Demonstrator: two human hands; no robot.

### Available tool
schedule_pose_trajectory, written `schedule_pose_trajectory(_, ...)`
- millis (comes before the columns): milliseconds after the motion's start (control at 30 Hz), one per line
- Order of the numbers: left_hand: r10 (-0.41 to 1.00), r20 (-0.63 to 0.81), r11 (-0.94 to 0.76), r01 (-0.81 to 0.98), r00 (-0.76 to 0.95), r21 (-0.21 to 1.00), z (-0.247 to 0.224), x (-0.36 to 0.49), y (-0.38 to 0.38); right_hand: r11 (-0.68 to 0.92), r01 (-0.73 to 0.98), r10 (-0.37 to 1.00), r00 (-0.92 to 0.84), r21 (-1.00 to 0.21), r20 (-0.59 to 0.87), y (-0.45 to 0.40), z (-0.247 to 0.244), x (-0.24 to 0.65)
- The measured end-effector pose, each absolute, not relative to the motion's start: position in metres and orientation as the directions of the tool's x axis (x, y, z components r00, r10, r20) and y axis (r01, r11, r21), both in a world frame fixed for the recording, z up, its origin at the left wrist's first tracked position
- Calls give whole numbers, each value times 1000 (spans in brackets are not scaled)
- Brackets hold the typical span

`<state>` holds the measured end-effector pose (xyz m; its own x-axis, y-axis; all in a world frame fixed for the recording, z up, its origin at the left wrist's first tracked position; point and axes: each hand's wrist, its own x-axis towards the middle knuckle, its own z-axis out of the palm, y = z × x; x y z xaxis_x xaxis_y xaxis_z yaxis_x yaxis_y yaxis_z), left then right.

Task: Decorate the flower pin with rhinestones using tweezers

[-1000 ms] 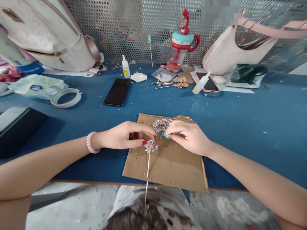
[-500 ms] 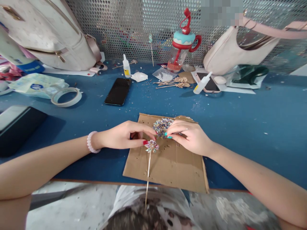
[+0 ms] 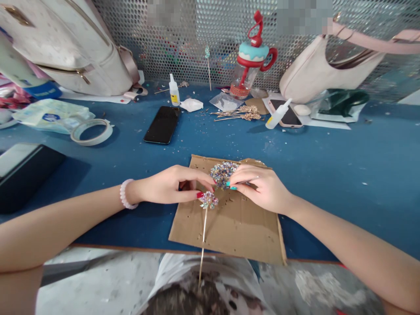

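Observation:
Between the thumb and fingers of my left hand point(image 3: 182, 186) is the beaded head of a hairpin point(image 3: 208, 200). Its long gold stick point(image 3: 203, 240) points down past the table's front edge. My right hand point(image 3: 256, 186) is closed in a pinch at the right side of a pile of shiny multicoloured beads or rhinestones point(image 3: 221, 170). A thin dark line shows by those fingertips, but what they grip is too small to tell. Pile and hairpin head are both over a piece of brown cardboard point(image 3: 239, 232) on the blue table.
Behind the cardboard are a black phone point(image 3: 162, 124), two glue bottles point(image 3: 174, 91) and several gold hairpin sticks point(image 3: 243, 113). A tape roll point(image 3: 92, 132) and dark box point(image 3: 26, 175) are at left. Bags and a red-lidded cup point(image 3: 251, 65) line the perforated back panel.
Both hands keep nearly the same pose, the left at the hairpin and the right at the bead pile. The whole view has shifted very slightly.

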<state>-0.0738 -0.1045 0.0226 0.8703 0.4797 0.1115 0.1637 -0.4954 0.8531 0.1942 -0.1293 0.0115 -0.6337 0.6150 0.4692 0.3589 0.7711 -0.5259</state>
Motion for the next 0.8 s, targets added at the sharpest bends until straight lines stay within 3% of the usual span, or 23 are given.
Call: schedule_pose_trajectory(800, 485, 107, -476, 160, 868, 865, 21, -71, -104, 752, 215, 625, -532, -623, 571, -145, 16, 171)
